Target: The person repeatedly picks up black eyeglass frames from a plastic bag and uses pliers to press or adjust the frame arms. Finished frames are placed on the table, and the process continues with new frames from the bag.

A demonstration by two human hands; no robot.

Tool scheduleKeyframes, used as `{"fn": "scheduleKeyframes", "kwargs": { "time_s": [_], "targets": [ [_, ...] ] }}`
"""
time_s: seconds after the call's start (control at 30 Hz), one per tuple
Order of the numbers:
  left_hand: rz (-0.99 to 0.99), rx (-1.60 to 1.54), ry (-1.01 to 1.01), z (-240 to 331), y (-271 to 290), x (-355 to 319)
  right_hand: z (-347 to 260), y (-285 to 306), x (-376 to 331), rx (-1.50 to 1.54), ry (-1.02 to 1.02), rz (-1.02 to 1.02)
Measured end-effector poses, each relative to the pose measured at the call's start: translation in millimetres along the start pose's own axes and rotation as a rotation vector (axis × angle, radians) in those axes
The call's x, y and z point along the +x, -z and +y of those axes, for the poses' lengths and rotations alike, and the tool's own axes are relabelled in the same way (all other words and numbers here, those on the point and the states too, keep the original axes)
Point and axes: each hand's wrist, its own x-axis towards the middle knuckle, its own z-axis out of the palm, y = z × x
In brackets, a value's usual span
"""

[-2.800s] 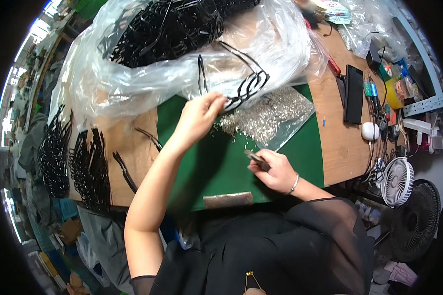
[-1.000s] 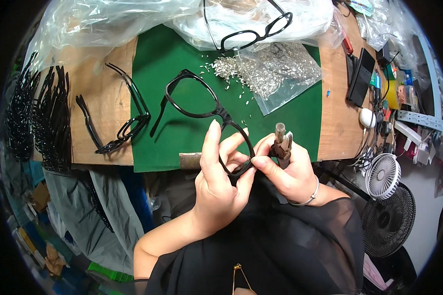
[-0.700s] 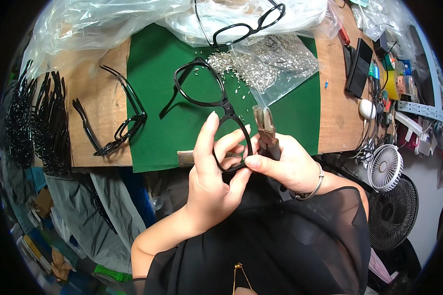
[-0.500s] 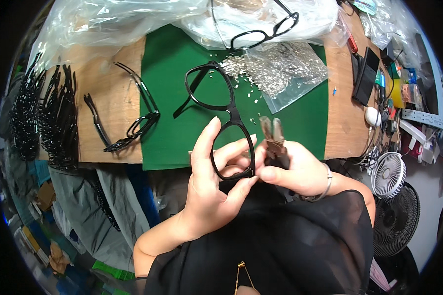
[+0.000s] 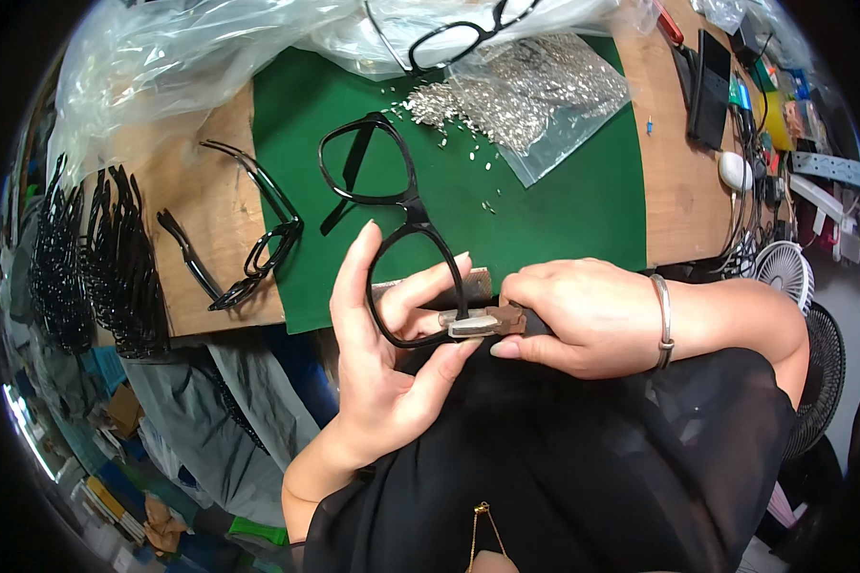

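Observation:
My left hand (image 5: 377,396) grips a black eyeglass frame (image 5: 417,216) by its nearer rim, thumb below and fingers reaching through and around it. One temple arm is attached at the far end; none is visible at the near end. My right hand (image 5: 583,320) is closed around a pair of worn metal pliers (image 5: 483,323). The pliers' jaws lie across the near outer corner of the frame, close to my left thumb and fingertips. Most of the handles are hidden inside my right hand. Behind the fingers a small perforated metal piece (image 5: 478,283) shows at the mat's edge.
A green mat (image 5: 545,224) covers the table's middle. On it lie small silvery pieces (image 5: 435,103), some in a clear plastic bag (image 5: 554,105). Other black glasses (image 5: 258,258) rest at left, beside bundles of black temple arms (image 5: 119,263). A phone (image 5: 710,91) lies at right.
My right hand has turned the pliers from pointing away to pointing left, and their jaws have come onto the frame's near corner. The view has shifted slightly; my left hand keeps its hold.

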Motion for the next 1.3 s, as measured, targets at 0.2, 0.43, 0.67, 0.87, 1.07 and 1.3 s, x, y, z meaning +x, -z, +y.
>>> {"fn": "scheduleKeyframes", "kwargs": {
  "time_s": [0.2, 0.43, 0.67, 0.87, 1.07, 1.3],
  "targets": [
    [0.031, 0.008, 0.090, -2, -4, 2, 2, -4, 3, -0.148, -0.098, 0.002],
    [0.050, 0.047, 0.158, 2, -5, 9, 23, -12, 0, -0.026, 0.009, 0.208],
    [0.022, -0.033, 0.112, -14, -2, 10, 57, -16, 8, 0.097, -0.078, 0.299],
    [-0.005, -0.062, -0.027, -30, 15, -26, 76, -10, 28, -0.239, -0.021, 0.497],
    [0.128, -0.260, 0.248, -20, 0, -27, 87, -16, 51, -0.448, 0.001, 0.561],
    [0.076, -0.288, 0.511, -15, 11, -13, 75, -16, 46, -0.279, 0.055, 0.579]
  ]
}}
